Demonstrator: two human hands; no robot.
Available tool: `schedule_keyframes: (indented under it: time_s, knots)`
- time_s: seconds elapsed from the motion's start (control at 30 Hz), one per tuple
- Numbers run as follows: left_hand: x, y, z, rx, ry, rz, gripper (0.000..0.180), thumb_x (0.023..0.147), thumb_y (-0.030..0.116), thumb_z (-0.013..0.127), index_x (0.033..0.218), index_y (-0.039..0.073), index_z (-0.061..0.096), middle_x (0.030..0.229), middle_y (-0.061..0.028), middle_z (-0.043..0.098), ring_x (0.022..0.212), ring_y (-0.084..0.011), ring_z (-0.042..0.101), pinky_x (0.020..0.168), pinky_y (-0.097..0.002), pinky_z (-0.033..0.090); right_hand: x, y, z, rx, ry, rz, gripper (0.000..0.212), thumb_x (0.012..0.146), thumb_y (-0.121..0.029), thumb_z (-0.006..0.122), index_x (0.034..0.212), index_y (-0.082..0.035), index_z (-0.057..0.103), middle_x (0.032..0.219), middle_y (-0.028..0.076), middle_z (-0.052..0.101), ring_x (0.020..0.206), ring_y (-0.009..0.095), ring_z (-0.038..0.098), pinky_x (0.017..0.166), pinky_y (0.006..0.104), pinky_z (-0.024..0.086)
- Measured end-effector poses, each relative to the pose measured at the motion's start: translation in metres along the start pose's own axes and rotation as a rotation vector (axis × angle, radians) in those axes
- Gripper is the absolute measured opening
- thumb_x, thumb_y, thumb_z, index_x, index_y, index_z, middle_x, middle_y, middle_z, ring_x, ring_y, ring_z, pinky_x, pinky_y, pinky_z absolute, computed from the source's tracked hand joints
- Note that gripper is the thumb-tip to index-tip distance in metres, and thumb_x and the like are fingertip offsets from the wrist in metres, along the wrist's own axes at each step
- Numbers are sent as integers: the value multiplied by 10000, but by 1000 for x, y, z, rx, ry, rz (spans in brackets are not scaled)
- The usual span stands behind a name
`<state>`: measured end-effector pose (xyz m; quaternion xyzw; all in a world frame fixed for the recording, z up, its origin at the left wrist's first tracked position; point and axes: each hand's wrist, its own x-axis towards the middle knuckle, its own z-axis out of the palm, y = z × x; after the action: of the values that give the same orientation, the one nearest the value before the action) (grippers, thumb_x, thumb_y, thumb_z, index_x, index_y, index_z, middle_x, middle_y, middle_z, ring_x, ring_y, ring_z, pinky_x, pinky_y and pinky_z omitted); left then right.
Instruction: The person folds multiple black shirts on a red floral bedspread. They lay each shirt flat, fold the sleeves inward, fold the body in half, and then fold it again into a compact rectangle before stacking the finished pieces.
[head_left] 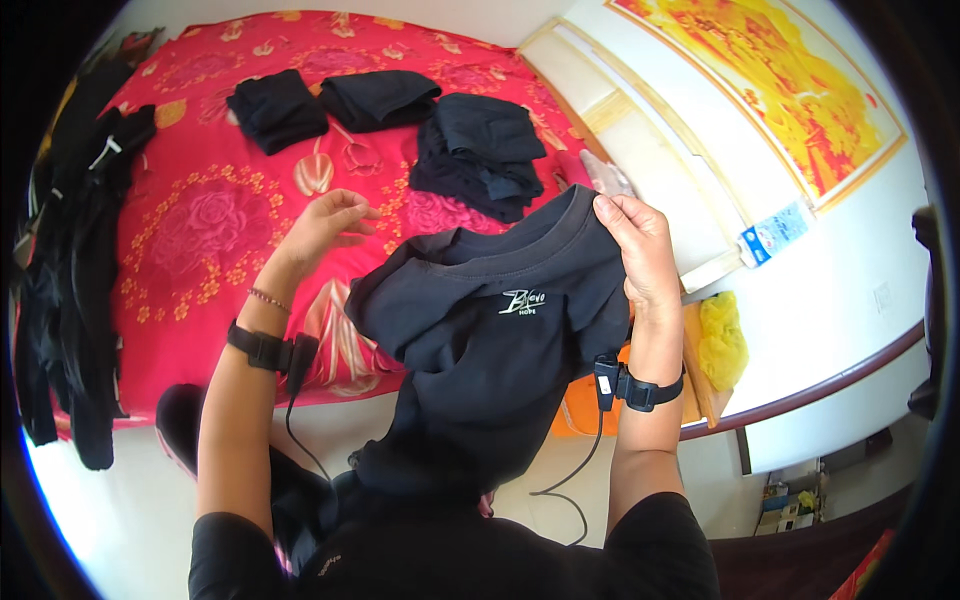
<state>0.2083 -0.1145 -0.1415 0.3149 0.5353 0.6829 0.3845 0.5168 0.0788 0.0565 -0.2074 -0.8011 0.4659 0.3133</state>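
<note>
A black T-shirt (480, 350) hangs in front of me, its collar at the top and a small white print on the chest. My right hand (642, 250) is closed on the fabric at the collar's right end. To the left of the collar, my left hand (325, 230) is raised over the bed, off the shirt. Its fingers are loosely bent and apart, with nothing between them. The shirt's lower part sags toward my lap, where it merges with my dark clothes.
Folded black garments (278, 110) and a stack of dark clothes (480, 150) lie on the red floral bedspread (210, 230). More black clothes (75, 270) drape over its left side. At right are a yellow bag (722, 340) and an orange item (590, 405). Cabled black straps circle both forearms.
</note>
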Motion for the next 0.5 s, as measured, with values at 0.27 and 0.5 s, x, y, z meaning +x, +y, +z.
schedule_keyframes:
  time_s: [0.27,0.5]
  knots:
    - [-1,16,86,66,-350,63,352,933,176,733,1212,-24,654,1027,-61,717,927,-146,671,857,-293,540,-18,-54,-10,-119,39,-133,178,957,-106,700,1023,55,735,942,5,712,905,50,610,827,209,487]
    - [-13,40,81,-780,-269,168,349,1026,237,594,1317,43,600,1242,-82,685,1100,-201,680,985,-374,545,-37,-67,-48,57,120,-282,159,980,-72,653,1092,24,715,981,37,729,859,82,660,804,214,525]
